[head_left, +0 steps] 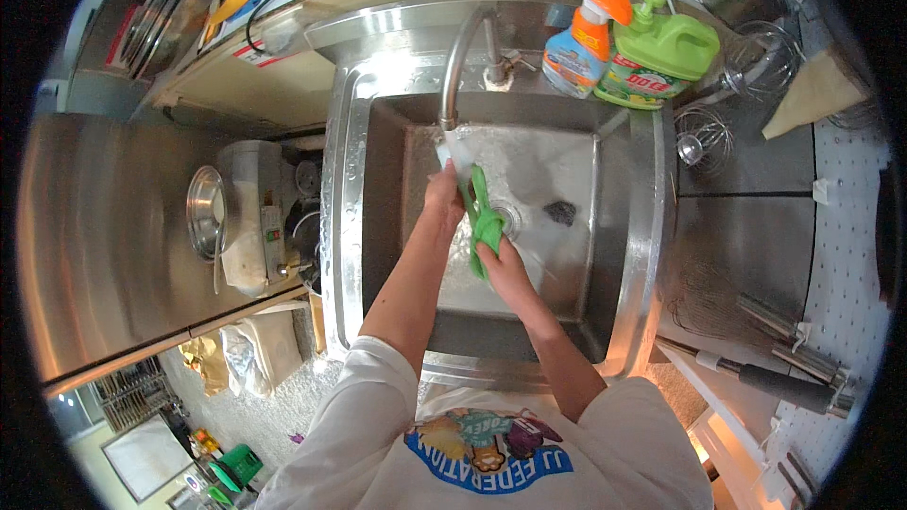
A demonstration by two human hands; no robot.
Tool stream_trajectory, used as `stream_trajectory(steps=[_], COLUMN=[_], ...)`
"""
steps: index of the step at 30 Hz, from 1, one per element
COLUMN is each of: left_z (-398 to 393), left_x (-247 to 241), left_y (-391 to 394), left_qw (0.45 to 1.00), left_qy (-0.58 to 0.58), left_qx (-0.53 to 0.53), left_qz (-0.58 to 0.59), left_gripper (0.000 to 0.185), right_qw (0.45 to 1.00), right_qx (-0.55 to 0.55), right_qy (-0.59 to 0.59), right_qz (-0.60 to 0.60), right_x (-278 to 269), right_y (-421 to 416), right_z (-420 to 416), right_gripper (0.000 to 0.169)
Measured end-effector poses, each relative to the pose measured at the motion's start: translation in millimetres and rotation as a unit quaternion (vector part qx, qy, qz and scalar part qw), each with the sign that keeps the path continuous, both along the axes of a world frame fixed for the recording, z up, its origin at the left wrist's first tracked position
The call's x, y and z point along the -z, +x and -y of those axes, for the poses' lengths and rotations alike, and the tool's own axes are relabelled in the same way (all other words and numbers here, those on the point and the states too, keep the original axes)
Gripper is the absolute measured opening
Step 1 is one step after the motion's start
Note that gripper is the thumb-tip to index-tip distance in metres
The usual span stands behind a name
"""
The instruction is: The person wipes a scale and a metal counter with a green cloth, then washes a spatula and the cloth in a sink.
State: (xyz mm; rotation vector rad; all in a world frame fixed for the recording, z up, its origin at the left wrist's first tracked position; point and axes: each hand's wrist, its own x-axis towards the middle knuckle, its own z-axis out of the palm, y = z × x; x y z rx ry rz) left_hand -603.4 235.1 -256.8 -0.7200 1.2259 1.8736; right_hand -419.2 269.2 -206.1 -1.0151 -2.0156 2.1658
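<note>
My left hand (444, 193) is under the faucet (453, 78), at the running water, with its fingers around a pale object (453, 152) that is too blurred to name. My right hand (503, 262) grips a green cloth (487, 227), which hangs bunched and twisted between the two hands. Both hands are inside the stainless steel sink (641, 227), above its basin floor. A dark scouring pad (560, 212) lies on the basin floor, right of the drain (506, 221).
An orange-topped spray bottle (575, 49) and a green pump bottle (655, 60) stand at the sink's back right corner. Wire whisks (703, 142) are at the right. Left of the sink are a metal bowl (205, 212) and a white appliance (248, 227).
</note>
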Motion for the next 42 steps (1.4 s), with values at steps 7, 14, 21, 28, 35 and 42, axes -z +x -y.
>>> stream_trajectory(steps=[7,14,21,28,35,42], left_z=[-6.6,10.0,78.3,191.8,260.8,244.4], left_x=[-15.2,-51.0,-68.6,-100.9,-83.4,-82.3], left_y=[11.3,10.9,49.5,81.7,83.4,76.2], left_qw=[1.000,0.980,0.717,0.782,0.756,0.631], left_qy=[-0.007,-0.085,-0.389,-0.472,-0.510,-0.604], left_qx=[-0.003,0.145,0.284,0.183,0.170,0.191], left_qz=[0.011,-0.110,-0.503,-0.363,-0.373,-0.449], left_gripper=[0.039,0.018,0.026,0.029,0.046,0.063], right_qw=[0.987,0.962,0.982,0.976,0.945,0.911], right_qx=[-0.134,-0.151,-0.125,0.016,0.053,0.102], right_qy=[0.011,0.164,0.143,-0.199,-0.307,-0.396], right_qz=[0.091,0.156,0.012,-0.083,-0.101,-0.054], right_x=[-32.8,2.1,7.5,-30.4,-27.7,-13.4], right_y=[44.4,55.7,-14.2,-102.0,-125.6,-127.0], right_z=[-17.3,-56.6,-71.8,-53.1,-35.1,-45.2], right_gripper=[0.035,0.032,0.035,0.034,0.030,0.014])
